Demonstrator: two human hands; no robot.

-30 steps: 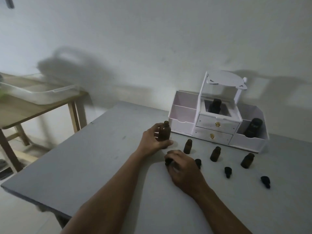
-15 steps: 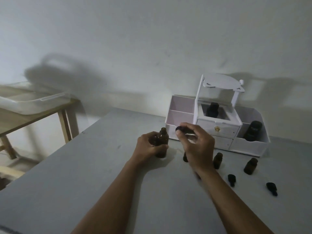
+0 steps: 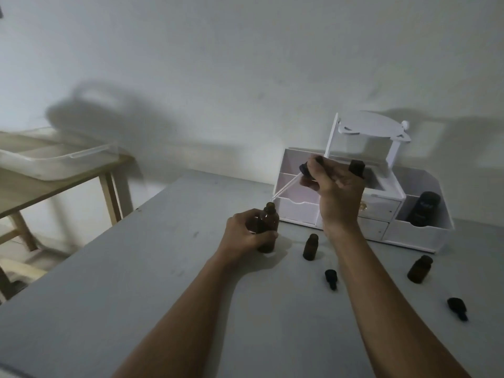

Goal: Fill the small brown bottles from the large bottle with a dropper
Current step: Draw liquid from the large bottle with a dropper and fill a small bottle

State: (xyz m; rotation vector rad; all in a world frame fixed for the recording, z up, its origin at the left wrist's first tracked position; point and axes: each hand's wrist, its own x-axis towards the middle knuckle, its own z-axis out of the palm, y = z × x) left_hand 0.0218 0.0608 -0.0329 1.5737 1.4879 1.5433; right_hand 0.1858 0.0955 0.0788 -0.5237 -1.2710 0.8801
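Note:
My left hand [image 3: 246, 236] grips the large brown bottle [image 3: 268, 227], which stands upright and uncapped on the grey table [image 3: 136, 296]. Above and to its right, my right hand [image 3: 338, 192] holds a dropper [image 3: 289, 184] by its black bulb. The clear tube slants down-left, and its tip hangs just above the bottle's mouth without touching it. Two small brown bottles [image 3: 311, 246] [image 3: 420, 268] stand open on the table, one beside my right forearm and one farther right. Two black caps [image 3: 330, 279] [image 3: 458, 307] lie near them.
A white organizer [image 3: 420, 236] with drawers stands at the back against the wall, with dark bottles [image 3: 422, 208] in its compartments. At the left a wooden side table [image 3: 62, 184] carries a clear plastic tray [image 3: 54, 159].
My right hand picked the dropper up off the table, raised it and swung its tip over the large bottle's mouth. My left hand stayed on the large bottle.

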